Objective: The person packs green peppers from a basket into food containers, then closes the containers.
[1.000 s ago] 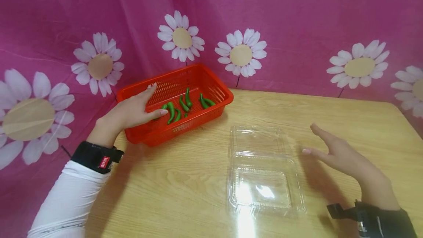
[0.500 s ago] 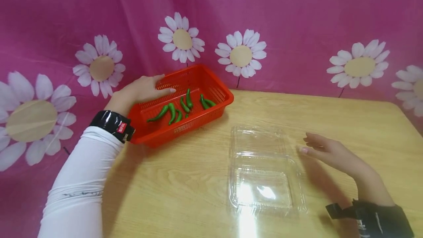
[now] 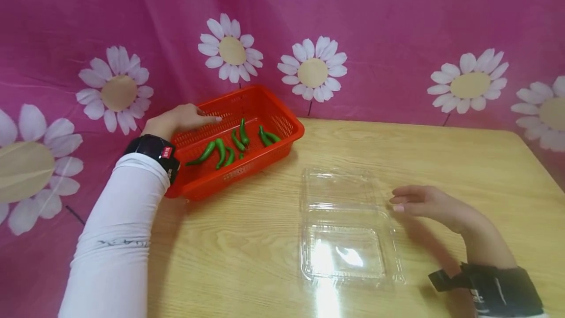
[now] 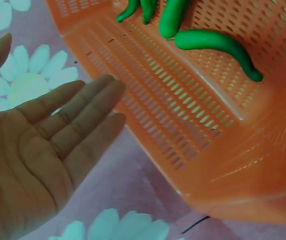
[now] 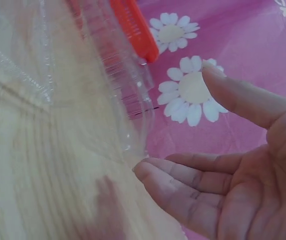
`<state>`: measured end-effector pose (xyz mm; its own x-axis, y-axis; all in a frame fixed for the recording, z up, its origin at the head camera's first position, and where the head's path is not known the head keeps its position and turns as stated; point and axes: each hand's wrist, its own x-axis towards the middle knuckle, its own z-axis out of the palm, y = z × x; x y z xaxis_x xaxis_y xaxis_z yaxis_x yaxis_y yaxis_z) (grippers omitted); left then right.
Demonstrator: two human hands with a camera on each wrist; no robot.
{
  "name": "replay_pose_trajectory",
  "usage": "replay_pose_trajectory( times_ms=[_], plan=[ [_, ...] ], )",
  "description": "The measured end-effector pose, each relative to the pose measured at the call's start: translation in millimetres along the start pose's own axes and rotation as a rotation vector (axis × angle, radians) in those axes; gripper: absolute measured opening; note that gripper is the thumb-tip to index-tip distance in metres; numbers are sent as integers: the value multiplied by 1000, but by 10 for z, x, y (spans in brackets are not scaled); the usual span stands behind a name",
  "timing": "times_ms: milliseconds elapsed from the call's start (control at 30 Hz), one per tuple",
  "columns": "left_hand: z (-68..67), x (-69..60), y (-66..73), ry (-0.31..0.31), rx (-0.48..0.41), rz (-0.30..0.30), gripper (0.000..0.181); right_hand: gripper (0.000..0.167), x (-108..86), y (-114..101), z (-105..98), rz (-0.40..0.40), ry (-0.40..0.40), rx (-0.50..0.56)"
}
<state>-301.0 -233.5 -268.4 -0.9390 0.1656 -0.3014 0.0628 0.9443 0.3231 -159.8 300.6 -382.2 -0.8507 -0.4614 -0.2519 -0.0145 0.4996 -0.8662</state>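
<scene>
Your left hand (image 3: 183, 118), empty with fingers straight, is at the red basket (image 3: 234, 174) of green chilies (image 3: 220, 153). Your right hand (image 3: 434, 208), relaxed and empty, hovers beside the clear clamshell (image 3: 346, 249).

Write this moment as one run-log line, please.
left hand: empty, beside red basket; right hand: empty, beside clear container; green peppers: in basket; container: on table

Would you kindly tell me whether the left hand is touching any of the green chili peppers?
Apart. The left wrist view shows it: the red plastic basket's slotted wall spans the gap between the left hand and the green chili peppers.
</scene>
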Motion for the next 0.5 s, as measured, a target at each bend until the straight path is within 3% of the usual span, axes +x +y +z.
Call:
replay_pose_trajectory(
  times_ms=[167, 300, 400, 500],
  plan=[
    [23, 49, -40, 0, -165, -25, 66, 62, 68, 44, 5, 62, -23, 89],
    [50, 105, -51, -21, -171, -29, 53, 64, 113, 105, -13, 59, -72, 250],
    [85, 160, -70, -101, -155, -60, 54, 64, 136, 125, -8, 33, -114, 362],
    [144, 249, -84, -191, -199, -116, 65, 63, 160, 118, 31, 20, -126, 373]
  ],
)
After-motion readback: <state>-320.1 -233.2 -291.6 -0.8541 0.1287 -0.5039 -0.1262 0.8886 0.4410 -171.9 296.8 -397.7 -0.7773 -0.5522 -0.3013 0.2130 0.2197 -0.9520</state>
